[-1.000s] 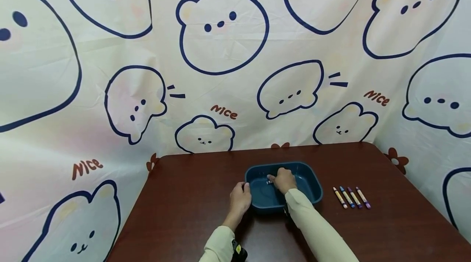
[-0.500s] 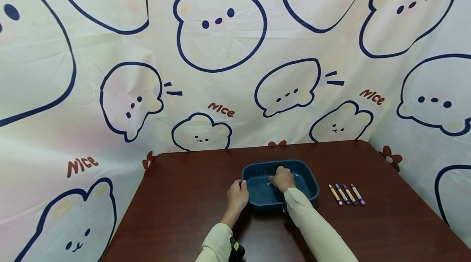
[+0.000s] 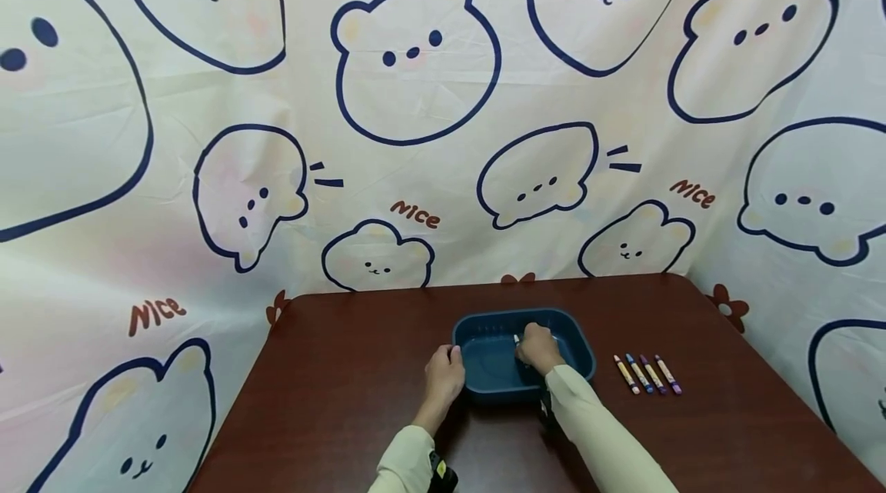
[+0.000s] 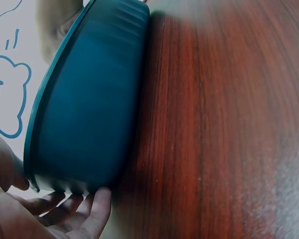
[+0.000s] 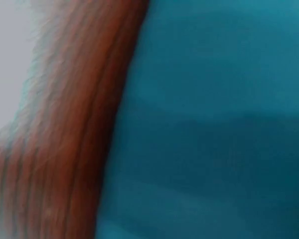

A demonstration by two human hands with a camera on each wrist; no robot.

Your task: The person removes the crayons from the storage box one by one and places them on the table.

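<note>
A blue plastic basin sits on the table. My left hand grips its left end; in the left wrist view the thumb is at the rim and the fingers lie against the outer wall. Inside the basin, my right hand has its fingers curled round a crayon, whose pale tip shows above the knuckles while the rest is hidden. Only the basin's blurred outer wall fills much of the right wrist view, without the hand.
Several crayons lie side by side in a slanted row on the brown table, right of the basin. Behind the table hangs a pale cloth with bear drawings.
Inside the basin, my right hand has turned and shifted slightly, and the crayon's tip now points up beside it. The left hand keeps its grip on the basin. The head view has shifted slightly.
</note>
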